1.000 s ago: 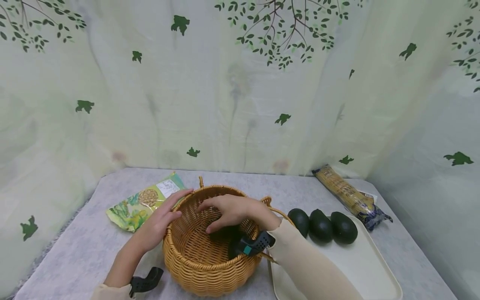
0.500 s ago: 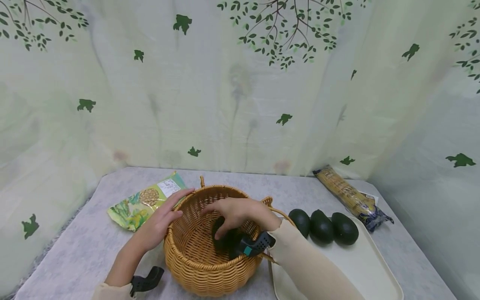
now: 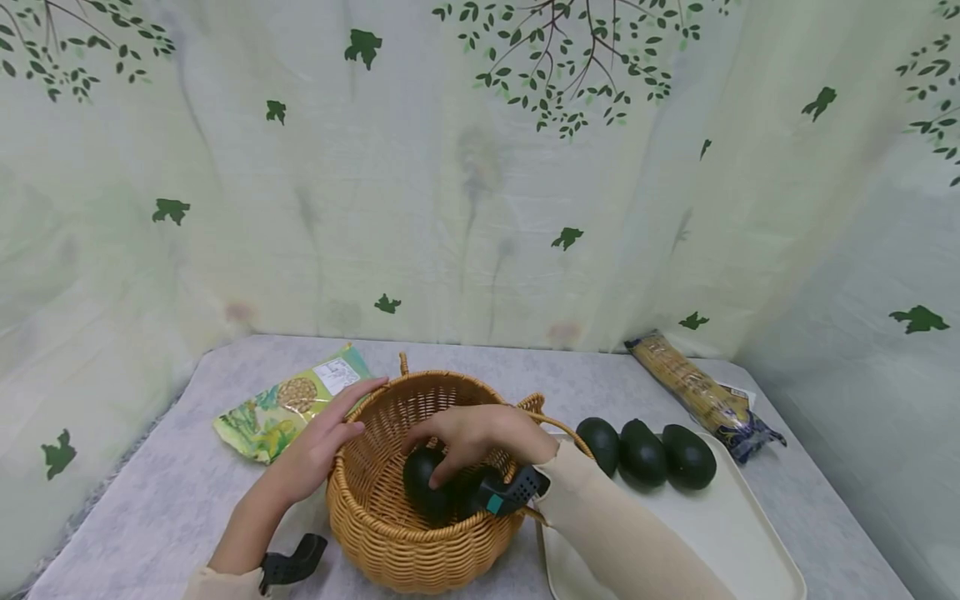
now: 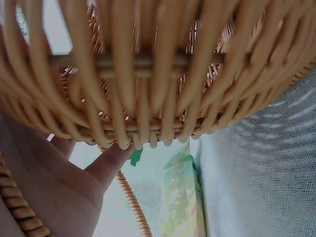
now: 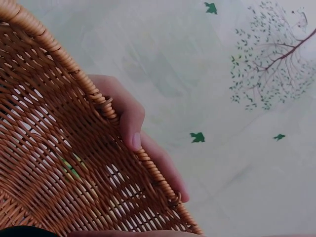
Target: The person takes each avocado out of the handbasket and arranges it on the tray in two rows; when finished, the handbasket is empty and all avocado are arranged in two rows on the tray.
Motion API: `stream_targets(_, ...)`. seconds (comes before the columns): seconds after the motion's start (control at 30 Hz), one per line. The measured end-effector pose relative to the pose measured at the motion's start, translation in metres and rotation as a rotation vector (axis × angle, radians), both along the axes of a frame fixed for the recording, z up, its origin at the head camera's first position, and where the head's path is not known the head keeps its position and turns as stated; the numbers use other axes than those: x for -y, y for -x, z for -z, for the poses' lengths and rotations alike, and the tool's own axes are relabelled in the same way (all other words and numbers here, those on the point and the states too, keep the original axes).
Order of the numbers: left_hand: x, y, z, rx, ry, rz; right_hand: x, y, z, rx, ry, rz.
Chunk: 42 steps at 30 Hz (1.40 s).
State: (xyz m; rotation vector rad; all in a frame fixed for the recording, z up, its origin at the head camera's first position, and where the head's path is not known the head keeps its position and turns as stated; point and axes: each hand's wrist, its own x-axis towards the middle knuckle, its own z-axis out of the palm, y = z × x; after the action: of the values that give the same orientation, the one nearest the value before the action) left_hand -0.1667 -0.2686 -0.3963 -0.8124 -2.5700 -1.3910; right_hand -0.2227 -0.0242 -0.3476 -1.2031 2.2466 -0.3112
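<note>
Inside a round wicker basket [image 3: 420,550], my right hand [image 3: 468,433] grips a dark green avocado [image 3: 420,487], its thumb lying across the near side. More dark surface [image 3: 467,492] shows beside it under the wrist; whether that is a second avocado I cannot tell. In the right wrist view a dark edge of avocado [image 5: 27,231] peeks in at the bottom. My left hand [image 3: 322,446] holds the basket's left rim, with the thumb [image 5: 132,131] bent over the rim and a finger along the outside. The wicker wall hides part of that hand in the left wrist view.
Right of the basket, several avocados [image 3: 642,454] lie at the far end of a cream tray [image 3: 697,546]. A noodle-like packet [image 3: 693,387] lies behind the tray. A green and yellow bag [image 3: 277,417] lies left of the basket. The basket's handle [image 3: 555,423] leans right.
My right hand has sunk slightly and closed round the avocado, which has shifted left and shows more of itself. My left hand stays on the rim.
</note>
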Motion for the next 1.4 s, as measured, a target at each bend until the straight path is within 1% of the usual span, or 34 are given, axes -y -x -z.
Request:
stream_targets(0.3,-0.0007,-0.0003,-0.001,0.001,0.005,0.0,0.0021,0.0014,0.0029,0.024,-0.027,-0.019)
stream_targets(0.57,-0.0008,0.0001,-0.0007,0.0,0.011,-0.004,0.0025,0.001,0.0051,0.006,-0.018,-0.024)
stream_targets(0.73,-0.0003,0.0001,-0.0002,-0.001,0.008,0.0,0.0024,-0.0002,0.0041,0.006,-0.011,-0.039)
stream_targets(0.97,-0.0001,0.0,-0.0003,0.0,0.007,0.002,0.0023,-0.001,0.0037,-0.018,-0.003,-0.069)
stream_targets(1.1,-0.0001,-0.0003,-0.0005,-0.006,0.007,0.001,0.0023,-0.0011,0.0031,-0.045,0.017,-0.09)
stream_targets(1.4,-0.0002,0.0001,0.0005,-0.009,0.0,0.005,0.0007,-0.0013,-0.0004,-0.093,0.097,-0.097)
